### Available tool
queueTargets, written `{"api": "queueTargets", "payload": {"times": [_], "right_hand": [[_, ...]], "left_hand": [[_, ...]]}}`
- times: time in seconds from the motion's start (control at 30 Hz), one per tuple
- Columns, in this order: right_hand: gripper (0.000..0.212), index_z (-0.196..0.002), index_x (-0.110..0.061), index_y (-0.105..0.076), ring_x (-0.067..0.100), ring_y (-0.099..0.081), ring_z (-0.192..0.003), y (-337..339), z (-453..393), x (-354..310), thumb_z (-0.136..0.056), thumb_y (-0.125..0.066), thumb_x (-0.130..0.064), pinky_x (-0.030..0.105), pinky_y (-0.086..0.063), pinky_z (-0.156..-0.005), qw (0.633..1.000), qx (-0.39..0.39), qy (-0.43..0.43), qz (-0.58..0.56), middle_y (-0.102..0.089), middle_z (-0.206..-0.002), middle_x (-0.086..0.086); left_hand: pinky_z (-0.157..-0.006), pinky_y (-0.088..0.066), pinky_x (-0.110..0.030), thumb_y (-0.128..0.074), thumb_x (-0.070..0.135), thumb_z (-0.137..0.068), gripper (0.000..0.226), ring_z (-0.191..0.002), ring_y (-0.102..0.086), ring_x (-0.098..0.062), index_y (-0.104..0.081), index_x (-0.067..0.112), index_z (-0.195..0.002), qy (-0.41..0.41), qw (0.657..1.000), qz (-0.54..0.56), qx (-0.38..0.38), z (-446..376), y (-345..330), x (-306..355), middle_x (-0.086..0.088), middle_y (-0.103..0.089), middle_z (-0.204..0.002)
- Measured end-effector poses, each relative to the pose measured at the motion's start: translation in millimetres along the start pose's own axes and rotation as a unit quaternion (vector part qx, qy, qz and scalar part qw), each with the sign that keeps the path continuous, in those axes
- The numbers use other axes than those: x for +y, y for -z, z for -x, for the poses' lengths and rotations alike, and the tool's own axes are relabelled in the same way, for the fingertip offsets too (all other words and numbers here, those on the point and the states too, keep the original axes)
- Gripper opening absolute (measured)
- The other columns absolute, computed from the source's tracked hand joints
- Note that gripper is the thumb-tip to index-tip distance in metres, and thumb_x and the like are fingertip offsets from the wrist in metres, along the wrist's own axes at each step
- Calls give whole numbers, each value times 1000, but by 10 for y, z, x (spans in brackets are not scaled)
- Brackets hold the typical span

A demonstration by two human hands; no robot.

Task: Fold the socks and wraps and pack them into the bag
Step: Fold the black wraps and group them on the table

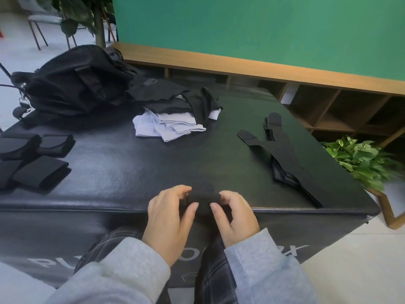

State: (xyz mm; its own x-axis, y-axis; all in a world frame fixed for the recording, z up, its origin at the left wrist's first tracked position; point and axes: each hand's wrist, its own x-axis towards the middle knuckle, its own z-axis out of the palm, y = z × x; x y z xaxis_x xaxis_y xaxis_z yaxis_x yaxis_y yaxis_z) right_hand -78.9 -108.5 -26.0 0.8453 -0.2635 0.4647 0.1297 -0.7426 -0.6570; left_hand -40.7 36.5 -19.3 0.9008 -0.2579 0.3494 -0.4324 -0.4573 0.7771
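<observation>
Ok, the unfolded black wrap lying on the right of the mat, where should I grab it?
Take the long wrap by its far tabbed end, from above with the right hand. That end splits into two flat straps lying clear on the mat; the near end looks bunched and layered.

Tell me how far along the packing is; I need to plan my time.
Partly done. Folded wraps already lie at the left. The left hand and right hand hold a black wrap at the near edge of the black mat. One unfolded wrap and a sock pile remain. No folded piece visibly sits in the bag.
</observation>
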Motion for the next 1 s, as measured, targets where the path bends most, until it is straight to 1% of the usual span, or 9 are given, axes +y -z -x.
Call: {"api": "queueTargets", "payload": {"times": [0.13,0.27,0.37,0.53,0.6,0.7,0.8,0.9,1.0], "right_hand": [[29,-89,-41,-40,-2,-54,-81,-10,2,-8,-77,-63,-27,16,-39,-78,999,22,-23,-16,-51,-80,-27],[14,-95,-31,-56,4,-49,-89,-37,-32,57,-81,-55,-31,16,-41,-79,998,27,33,39,-54,-86,-25],[23,-92,-23,-68,4,-48,-93,-54,-27,94,-83,-49,-31,6,-34,-86,995,37,49,74,-65,-92,-10],[32,-88,-24,-72,19,-62,-99,-51,-30,-5,-82,-44,-37,27,-38,-82,991,40,0,126,-69,-101,-8],[41,-93,-24,-72,19,-61,-108,-44,-24,-85,-80,-38,-43,30,-34,-88,990,7,-23,140,-69,-109,-7],[54,-111,-24,-66,11,-47,-126,-32,-11,-179,-79,-32,-51,22,-21,-98,986,-69,-63,139,-59,-127,-9],[34,-124,-26,-58,3,-35,-133,-11,-27,-230,-93,-47,-34,14,-18,-102,984,-109,-60,124,-47,-138,-13],[33,-125,-23,-57,-1,-40,-125,-45,-85,-345,-92,-56,-16,0,-19,-96,987,-126,-79,65,-44,-136,-15],[31,-102,-29,-62,-4,-56,-97,-182,-169,-599,-88,-59,-1,-1,-37,-78,981,-112,-130,-95,-51,-130,-6]], "left_hand": [[-85,-28,-21,-65,21,-84,33,-101,-38,-9,-39,34,-100,23,999,-8,22,-3,-12,-16,22,-45,-92],[-83,-30,-29,-53,31,-88,6,-89,-44,-4,-48,34,-90,-73,992,-102,32,-36,-23,-95,18,-53,-89],[-81,-32,-32,-42,39,-85,12,-96,-45,-4,-52,35,-90,-89,988,-119,37,-42,-62,-169,16,-58,-95],[-88,-30,-33,-41,48,-85,16,-110,-43,-6,-52,38,-91,-67,987,-140,32,-43,-91,-178,17,-58,-106],[-91,-24,-29,-39,49,-85,19,-113,-42,-5,-53,39,-91,-62,989,-134,20,-52,-84,-181,17,-60,-107],[-88,-17,-22,-40,46,-85,23,-116,-40,-2,-59,36,-91,-64,990,-125,10,-66,-38,-177,16,-62,-106],[-92,-23,-23,-56,25,-90,11,-115,-50,-8,-65,29,-95,-44,993,-105,-1,-99,43,-169,14,-64,-102],[-92,-42,-28,-60,10,-87,18,-102,-56,-9,-68,21,-99,-14,999,-39,9,-135,122,-158,13,-61,-100],[-85,-39,-9,-60,1,-85,23,-95,-52,6,-69,17,-99,18,996,53,71,-194,276,-105,20,-53,-99]]}}
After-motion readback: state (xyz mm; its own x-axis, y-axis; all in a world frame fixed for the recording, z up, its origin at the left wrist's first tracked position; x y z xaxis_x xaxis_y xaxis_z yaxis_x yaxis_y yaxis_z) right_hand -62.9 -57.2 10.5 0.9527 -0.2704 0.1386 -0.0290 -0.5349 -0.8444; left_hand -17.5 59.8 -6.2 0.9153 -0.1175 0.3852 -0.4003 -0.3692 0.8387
